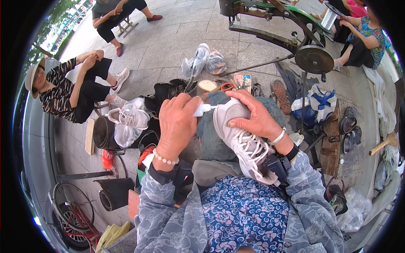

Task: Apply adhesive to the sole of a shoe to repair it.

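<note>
My left hand (180, 120) is closed round a small white squeeze bottle (201, 109). Its narrow nozzle points right and meets the toe edge of a pale pink-grey sneaker (243, 141), or comes very close to it. My right hand (255, 114) grips that sneaker over its toe, thumb on the mesh upper and fingers around the far side. The shoe lies tilted above my lap, laces up, heel towards me. Under it spreads a grey-green cloth (213, 141) over my knees. Whether any glue is coming out is too small to tell.
Beyond my knees lie orange-handled scissors (227, 87), plastic bags (202, 59) and a loose sole (279, 95). A hand-cranked sewing machine (312, 59) stands far right. The matching sneaker (128, 116) rests on a bag at left, near a seated person (69, 82). Sandals (351, 130) sit right.
</note>
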A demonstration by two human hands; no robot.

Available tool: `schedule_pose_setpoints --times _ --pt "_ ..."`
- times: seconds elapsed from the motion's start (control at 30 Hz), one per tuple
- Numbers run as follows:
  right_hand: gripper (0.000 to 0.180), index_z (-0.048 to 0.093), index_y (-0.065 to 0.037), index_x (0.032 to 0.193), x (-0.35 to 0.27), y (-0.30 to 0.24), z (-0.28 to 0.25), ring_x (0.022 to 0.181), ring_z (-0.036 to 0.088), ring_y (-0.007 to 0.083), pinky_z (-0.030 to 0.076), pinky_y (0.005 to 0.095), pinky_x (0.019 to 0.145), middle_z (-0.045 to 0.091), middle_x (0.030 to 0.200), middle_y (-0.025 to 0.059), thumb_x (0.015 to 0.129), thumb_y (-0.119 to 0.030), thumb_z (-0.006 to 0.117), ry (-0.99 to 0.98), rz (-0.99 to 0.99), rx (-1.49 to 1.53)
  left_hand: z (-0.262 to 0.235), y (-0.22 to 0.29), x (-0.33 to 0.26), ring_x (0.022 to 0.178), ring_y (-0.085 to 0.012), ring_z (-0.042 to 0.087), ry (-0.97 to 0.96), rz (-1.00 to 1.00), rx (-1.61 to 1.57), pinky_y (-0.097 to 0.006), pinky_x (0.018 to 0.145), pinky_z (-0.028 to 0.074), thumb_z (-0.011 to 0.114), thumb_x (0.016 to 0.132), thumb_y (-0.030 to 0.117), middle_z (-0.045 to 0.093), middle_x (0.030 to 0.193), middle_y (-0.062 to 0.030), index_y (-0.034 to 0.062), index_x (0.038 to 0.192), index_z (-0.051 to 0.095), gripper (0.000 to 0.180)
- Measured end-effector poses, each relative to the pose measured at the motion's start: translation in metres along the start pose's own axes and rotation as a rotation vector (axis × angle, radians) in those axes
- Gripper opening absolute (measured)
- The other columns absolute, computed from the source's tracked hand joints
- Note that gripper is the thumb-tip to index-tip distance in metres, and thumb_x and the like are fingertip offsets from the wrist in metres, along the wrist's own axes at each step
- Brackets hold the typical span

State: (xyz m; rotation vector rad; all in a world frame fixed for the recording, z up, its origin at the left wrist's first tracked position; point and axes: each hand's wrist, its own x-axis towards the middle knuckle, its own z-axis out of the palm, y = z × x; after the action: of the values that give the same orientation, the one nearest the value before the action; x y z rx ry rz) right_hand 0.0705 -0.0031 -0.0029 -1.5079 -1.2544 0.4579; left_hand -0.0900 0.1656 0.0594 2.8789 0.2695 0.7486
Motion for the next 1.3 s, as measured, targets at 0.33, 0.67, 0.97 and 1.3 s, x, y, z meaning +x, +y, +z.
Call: schedule_pose_setpoints --times 0.33,0.67,0.97,1.3 --pt "0.069 0.051 -0.006 0.13 0.001 -0.002 0.0 0.117 0.049 0.0271 0.036 0.0358 0.102 0.053 0.121 0.0127 0.071 -0.025 0.08 -0.003 0.007 0.035 0.001 0.003 -0.012 0.074 -0.0304 0.056 -0.005 -0.038 0.0 -0.039 0.068 0.043 0.064 0.061 -0.004 0.061 0.089 -0.0078 0.0055 0.1 0.066 0.04" --pt "0.068 0.051 -0.007 0.129 0.002 -0.003 0.0 0.116 0.05 0.0277 0.036 0.0363 0.101 0.053 0.119 0.0126 0.071 -0.026 0.08 0.004 -0.001 0.024 0.0 0.004 -0.011 0.076 -0.029 0.055 0.011 -0.025 0.039 -0.038 0.068 0.041 0.065 0.062 -0.003 0.06 0.089 -0.007 0.0056 0.101 0.066 0.04" --pt "0.068 0.051 -0.007 0.129 0.001 -0.001 0.0 0.116 0.05 0.0285 0.036 0.0368 0.101 0.053 0.119 0.0128 0.071 -0.029 0.08 0.002 -0.015 0.024 -0.001 0.006 -0.012 0.076 -0.029 0.055 0.004 -0.017 0.06 -0.039 0.068 0.041 0.065 0.062 -0.003 0.06 0.089 -0.007 0.0055 0.101 0.065 0.04" --pt "0.067 0.051 -0.007 0.13 0.001 -0.002 -0.007 0.117 0.05 0.026 0.037 0.035 0.101 0.053 0.121 0.0119 0.072 -0.025 0.08 -0.016 0.031 0.015 0.007 0.009 -0.018 0.078 -0.0322 0.059 -0.068 -0.11 -0.043 -0.038 0.07 0.047 0.064 0.064 -0.004 0.062 0.092 -0.011 0.005 0.101 0.065 0.038"
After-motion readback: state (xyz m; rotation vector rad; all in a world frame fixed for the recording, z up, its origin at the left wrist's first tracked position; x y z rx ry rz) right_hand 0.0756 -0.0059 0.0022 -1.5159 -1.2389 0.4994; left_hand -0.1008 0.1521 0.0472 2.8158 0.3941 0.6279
